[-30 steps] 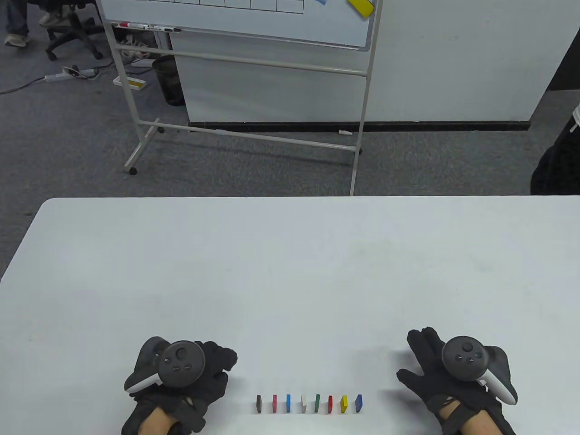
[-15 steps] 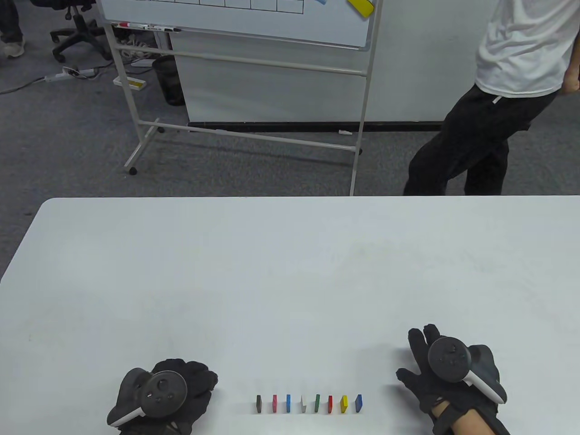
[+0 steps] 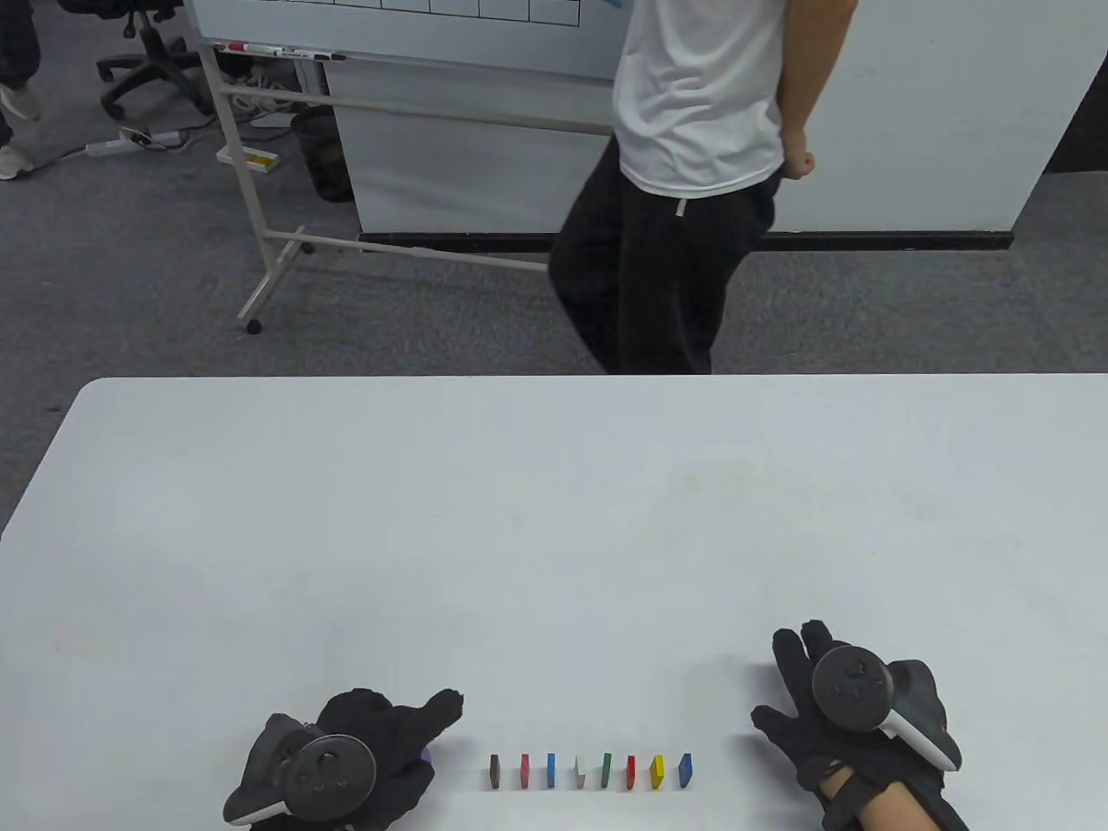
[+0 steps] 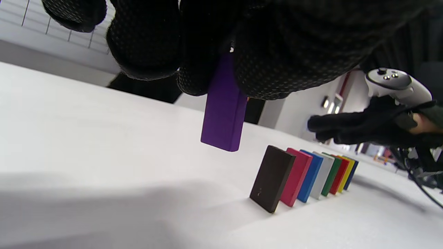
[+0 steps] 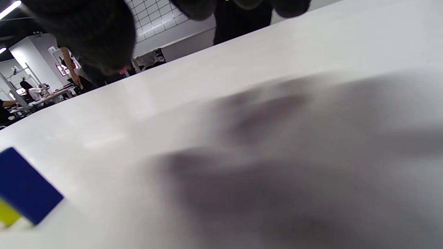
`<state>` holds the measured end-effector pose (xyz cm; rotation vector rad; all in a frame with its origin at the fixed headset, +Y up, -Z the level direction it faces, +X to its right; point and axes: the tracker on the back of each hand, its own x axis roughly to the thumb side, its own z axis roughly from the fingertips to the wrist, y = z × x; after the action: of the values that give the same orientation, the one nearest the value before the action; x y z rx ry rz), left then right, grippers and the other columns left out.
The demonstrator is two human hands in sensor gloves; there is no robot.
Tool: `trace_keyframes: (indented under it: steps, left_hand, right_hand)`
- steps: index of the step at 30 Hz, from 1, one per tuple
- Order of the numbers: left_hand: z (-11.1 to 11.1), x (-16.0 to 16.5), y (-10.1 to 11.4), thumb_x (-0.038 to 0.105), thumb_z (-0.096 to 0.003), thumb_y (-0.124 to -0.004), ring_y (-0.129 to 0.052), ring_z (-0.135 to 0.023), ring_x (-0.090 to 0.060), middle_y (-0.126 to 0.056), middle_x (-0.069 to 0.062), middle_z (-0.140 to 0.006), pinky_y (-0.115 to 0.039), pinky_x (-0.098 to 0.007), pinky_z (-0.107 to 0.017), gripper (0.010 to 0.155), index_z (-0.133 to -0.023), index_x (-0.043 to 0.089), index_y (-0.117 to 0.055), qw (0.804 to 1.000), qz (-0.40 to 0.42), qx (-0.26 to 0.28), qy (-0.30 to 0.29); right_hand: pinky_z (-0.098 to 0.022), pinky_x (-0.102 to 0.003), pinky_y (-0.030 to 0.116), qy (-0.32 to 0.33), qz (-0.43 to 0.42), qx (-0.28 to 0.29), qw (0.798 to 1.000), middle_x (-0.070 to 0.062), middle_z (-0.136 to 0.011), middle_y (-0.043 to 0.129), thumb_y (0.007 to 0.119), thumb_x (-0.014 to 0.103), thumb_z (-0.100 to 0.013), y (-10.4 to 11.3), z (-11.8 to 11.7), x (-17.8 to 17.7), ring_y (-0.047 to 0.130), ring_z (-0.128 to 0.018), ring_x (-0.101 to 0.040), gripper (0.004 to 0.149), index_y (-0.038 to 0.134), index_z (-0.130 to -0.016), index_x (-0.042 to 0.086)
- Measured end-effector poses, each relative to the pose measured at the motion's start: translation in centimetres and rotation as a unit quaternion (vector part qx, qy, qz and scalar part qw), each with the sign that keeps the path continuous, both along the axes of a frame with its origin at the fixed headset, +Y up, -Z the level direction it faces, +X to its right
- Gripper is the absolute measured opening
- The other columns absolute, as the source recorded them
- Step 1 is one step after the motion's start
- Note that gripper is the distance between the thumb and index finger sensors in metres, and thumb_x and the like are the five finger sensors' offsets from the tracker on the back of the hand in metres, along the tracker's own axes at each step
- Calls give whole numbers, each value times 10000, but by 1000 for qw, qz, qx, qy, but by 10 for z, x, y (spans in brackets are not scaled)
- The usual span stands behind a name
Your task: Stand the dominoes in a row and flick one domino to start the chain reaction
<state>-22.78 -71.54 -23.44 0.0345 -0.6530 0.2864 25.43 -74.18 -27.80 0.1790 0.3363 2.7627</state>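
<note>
A gloved left hand [image 3: 381, 736] pinches a purple domino [image 4: 223, 110] above the white table [image 3: 554, 519], just left of eight dominoes [image 3: 589, 770] standing upright in a row near the table's near edge. The right hand [image 3: 822, 718] rests to their right, fingers spread and holding nothing.

White table [image 3: 554, 519], eight upright coloured dominoes [image 3: 589, 770] near its front edge

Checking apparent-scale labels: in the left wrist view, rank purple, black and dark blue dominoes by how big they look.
1. Purple domino, held off the table, partly hidden by the left hand's fingers.
2. Black domino, a close second.
3. Dark blue domino, a sliver at the far end.
Nearness to the camera drives this; true sizes may match.
</note>
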Motion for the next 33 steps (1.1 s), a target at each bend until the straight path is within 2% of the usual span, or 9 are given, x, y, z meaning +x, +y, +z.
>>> trace_keyframes:
  steps: [16,25,33]
  left_hand:
    - [-1,13,-20,399,-449,-955,-931,-611,-256,-892,37,-892,-651,-622,-637,775,-1081,296,-518,999,-12,-23,-35]
    - [-1,29,-27,404,-453,-950,-931,-614,-261,-884,45,-899,-648,-622,-639,776,-1081,294,-509,999,-35,13,-34]
    - [-3,40,-32,398,-457,-944,-922,-627,-268,-874,47,-908,-641,-624,-640,775,-1083,298,-499,998,-50,12,-36]
  right_hand:
    - [-655,-782,315,19,-10,-10,1000,-209,-1156,191,769,573,-495,-2,6,-11,333,-1064,-557,888,309,-1131,157]
    - [-654,-783,315,18,-16,-14,1000,-201,-1158,188,769,573,-496,-2,6,-9,333,-1064,-556,888,308,-1131,158]
    - [-654,-782,314,16,-16,-14,1000,-205,-1157,184,769,572,-495,-1,6,-7,334,-1064,-556,889,309,-1131,156]
